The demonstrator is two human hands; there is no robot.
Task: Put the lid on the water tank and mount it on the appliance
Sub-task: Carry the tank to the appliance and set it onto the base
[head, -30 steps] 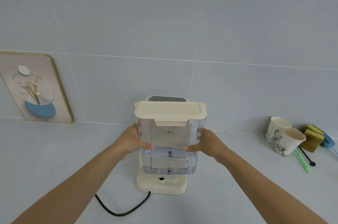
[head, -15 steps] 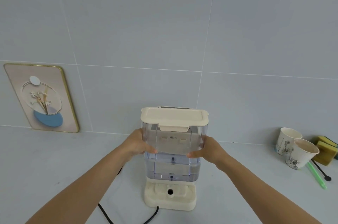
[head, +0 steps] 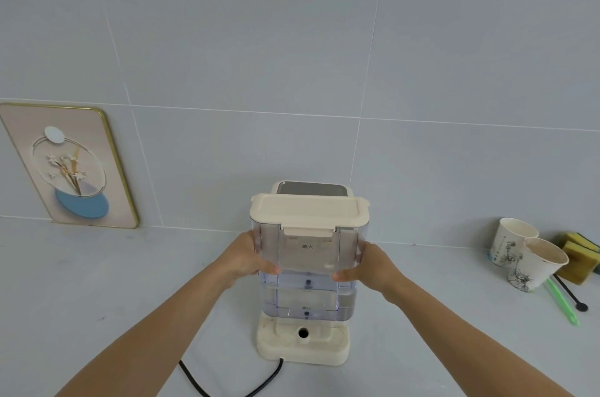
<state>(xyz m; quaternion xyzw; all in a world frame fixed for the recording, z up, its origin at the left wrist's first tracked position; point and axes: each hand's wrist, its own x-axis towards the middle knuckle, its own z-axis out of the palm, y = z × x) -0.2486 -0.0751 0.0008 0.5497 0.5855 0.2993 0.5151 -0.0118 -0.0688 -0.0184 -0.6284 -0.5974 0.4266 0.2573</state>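
Observation:
A clear plastic water tank with some water in its lower part carries a cream lid on top. My left hand grips its left side and my right hand grips its right side. The tank hangs upright just above the cream base of the appliance, whose round inlet hole shows below the tank's bottom edge. The appliance's body rises behind the tank, mostly hidden by it.
A black power cord runs from the base toward me. Two paper cups, yellow sponges, a green straw and a black stirrer lie at the right. A framed picture leans on the tiled wall at left.
The tank stays in both hands just above the base. The view has shifted, so the appliance's top panel and the base's inlet hole show more clearly now.

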